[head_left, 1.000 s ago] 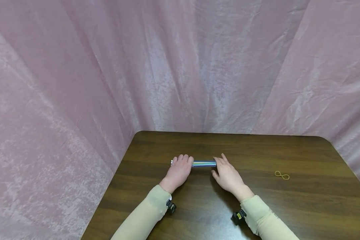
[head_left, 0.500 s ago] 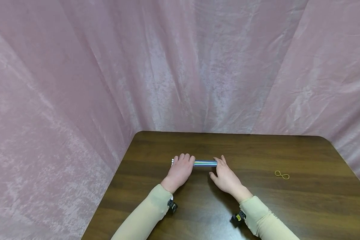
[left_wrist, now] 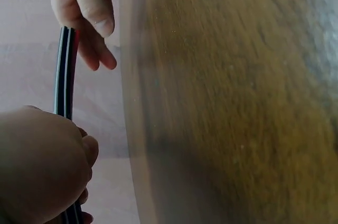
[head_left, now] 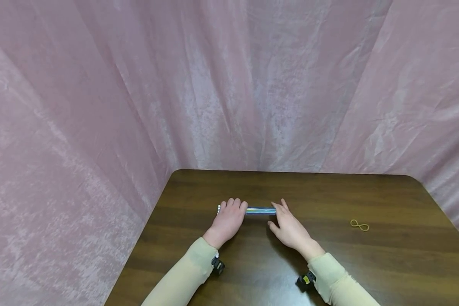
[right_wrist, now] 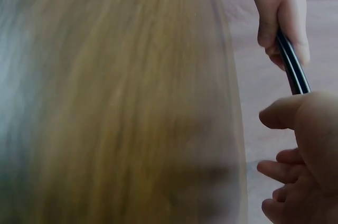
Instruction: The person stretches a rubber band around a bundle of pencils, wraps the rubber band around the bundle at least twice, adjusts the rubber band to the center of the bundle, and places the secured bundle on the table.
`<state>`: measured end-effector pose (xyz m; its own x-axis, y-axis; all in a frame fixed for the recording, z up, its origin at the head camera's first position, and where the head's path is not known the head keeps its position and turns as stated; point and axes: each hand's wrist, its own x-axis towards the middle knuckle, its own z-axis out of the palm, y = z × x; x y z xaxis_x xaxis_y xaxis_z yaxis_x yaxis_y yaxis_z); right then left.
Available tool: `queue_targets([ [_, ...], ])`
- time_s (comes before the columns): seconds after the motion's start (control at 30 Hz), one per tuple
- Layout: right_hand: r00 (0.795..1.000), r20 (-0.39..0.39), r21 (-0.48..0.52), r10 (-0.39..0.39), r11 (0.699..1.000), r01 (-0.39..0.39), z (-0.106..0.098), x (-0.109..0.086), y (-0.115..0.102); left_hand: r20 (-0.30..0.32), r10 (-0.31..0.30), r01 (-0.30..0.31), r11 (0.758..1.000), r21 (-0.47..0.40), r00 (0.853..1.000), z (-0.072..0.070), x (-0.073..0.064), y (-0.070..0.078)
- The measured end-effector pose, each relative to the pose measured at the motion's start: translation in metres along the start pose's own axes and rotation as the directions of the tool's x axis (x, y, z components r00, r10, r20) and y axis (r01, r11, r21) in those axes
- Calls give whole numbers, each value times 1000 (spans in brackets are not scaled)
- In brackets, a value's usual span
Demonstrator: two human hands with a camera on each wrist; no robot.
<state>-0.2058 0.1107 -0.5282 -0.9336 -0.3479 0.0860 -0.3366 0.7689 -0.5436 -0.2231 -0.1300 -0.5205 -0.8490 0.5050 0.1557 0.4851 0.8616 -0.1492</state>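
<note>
My left hand grips a bundle of slim, pencil-like sticks from above, fingers curled round it. The bundle lies crosswise, held above the table, with blue, yellow and pale stripes; small white ends poke out left of the hand. In the left wrist view the sticks look dark with pale and red edges. My right hand is at the bundle's right end, its fingers loosely extended and its thumb apart from the sticks. From the right wrist view, the palm side meets the end of the bundle.
A yellow rubber band, twisted into a figure eight, lies on the brown wooden table to the right of my hands. Pink curtains hang behind the table's far edge and along its left side.
My right thumb has moved slightly away from the bundle. The left hand keeps its grip, with only small shifts of both hands. The rubber band stays where it was.
</note>
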Motion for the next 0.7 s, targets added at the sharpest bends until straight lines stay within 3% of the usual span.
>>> queue_targets([
  [0.17,1000,-5,12,-20,1000,20,-6,-4,10,2,23,-23,1000,7,1000,4,-1,-4],
  [0.4,998,-56,13,-6,1000,6,-32,-14,28,-26,42,-42,999,-9,999,4,2,-6],
  [0.7,994,-106,-28,-30,999,28,-67,-37,66,12,35,-34,997,-70,999,4,0,-5],
])
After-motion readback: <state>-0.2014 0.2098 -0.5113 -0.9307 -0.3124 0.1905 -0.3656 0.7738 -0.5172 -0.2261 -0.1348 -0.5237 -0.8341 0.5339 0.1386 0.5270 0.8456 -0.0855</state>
